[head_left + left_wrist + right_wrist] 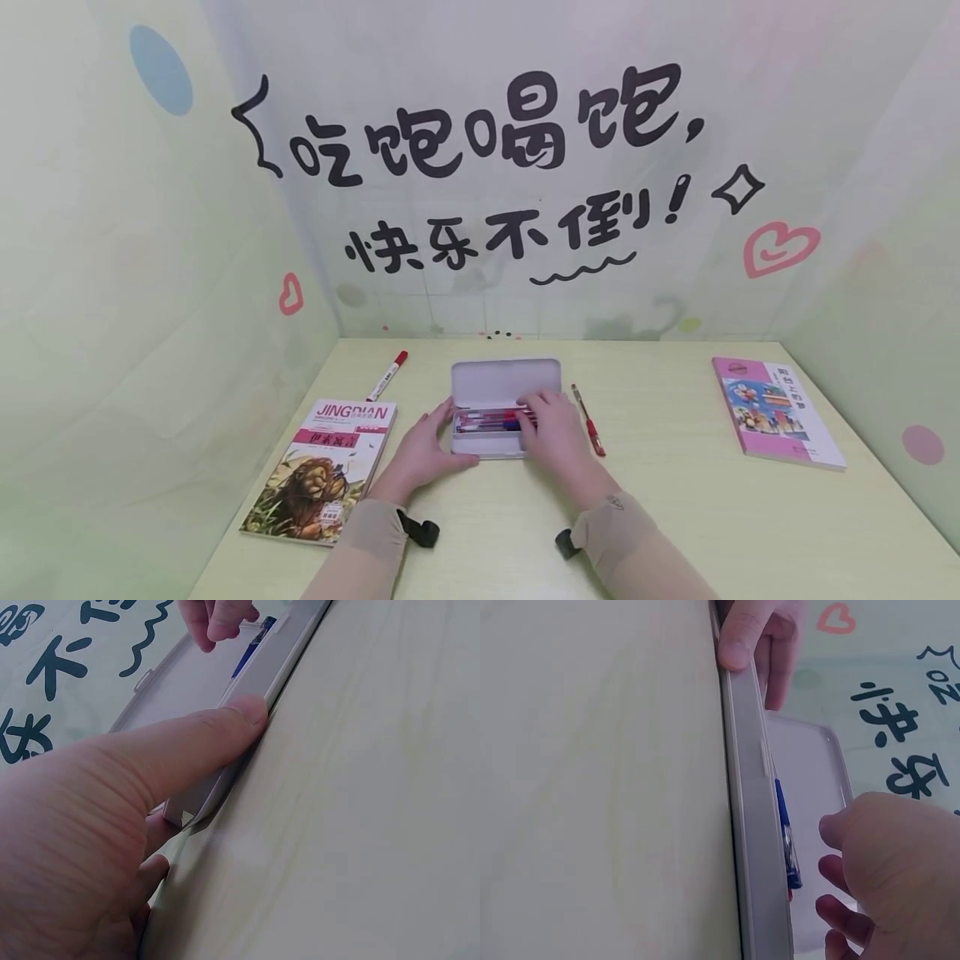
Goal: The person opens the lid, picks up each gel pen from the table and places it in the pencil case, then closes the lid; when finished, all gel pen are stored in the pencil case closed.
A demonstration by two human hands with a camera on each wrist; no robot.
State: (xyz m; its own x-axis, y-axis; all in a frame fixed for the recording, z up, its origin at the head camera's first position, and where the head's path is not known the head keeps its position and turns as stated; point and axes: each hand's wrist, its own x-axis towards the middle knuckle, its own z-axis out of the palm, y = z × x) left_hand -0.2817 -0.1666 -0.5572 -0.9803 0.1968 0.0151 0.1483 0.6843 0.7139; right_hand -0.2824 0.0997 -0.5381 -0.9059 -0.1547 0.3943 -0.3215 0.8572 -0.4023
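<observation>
A pale metal pencil case (491, 447) lies on the table with its lid (502, 383) raised at the back. Several pens (480, 419), red and blue, lie inside; a blue pen (783, 825) shows above the front wall. My left hand (423, 450) grips the case's left end, thumb (244, 712) against the front wall and fingers round the side. Over the right end of the case is my right hand (555, 433). Its fingers (840, 915) are loosely bent beside the pens, with nothing visible between them.
Just right of the case lies a red pen (591, 425). A white marker with a red cap (387, 377) lies at the back left, behind a book with a lion cover (318, 475). A pink and white book (776, 412) lies at the far right. Printed cloth walls (480, 308) enclose the table.
</observation>
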